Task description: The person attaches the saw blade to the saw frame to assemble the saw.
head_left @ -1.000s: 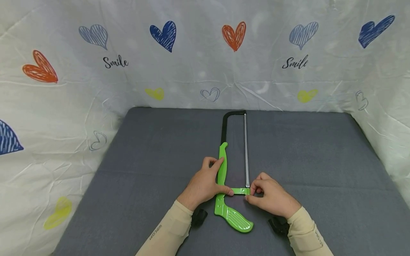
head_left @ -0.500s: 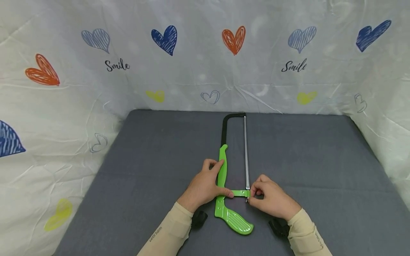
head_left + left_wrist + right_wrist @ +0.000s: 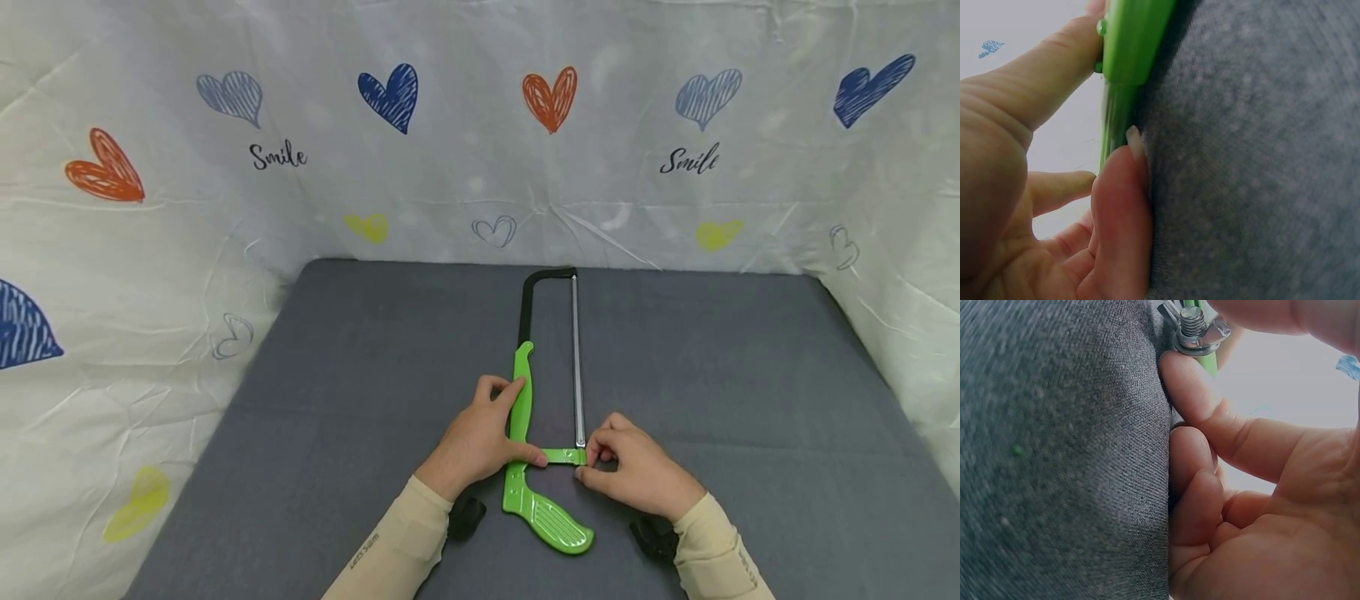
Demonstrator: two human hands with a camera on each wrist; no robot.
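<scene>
A hacksaw with a bright green grip and frame lies flat on the grey cloth, black bow at the far end. Its silver blade runs along the right side. My left hand holds the green frame, fingertips at the upper part and thumb on the crossbar. At the crossbar's right end, my right hand pinches a metal wing nut with thumb and index finger. In the right wrist view the nut sits on a threaded bolt, its wings between the two digits; the other fingers are curled against the cloth.
Grey cloth covers the table. A white sheet printed with hearts hangs behind and at both sides. The hacksaw's far end lies close to the table's back edge. Black wrist devices show beneath the sleeves.
My right thumb drew back from the bolt end, baring the nut, then returned over it. The hacksaw and left hand keep their place; the whole view shifted slightly.
</scene>
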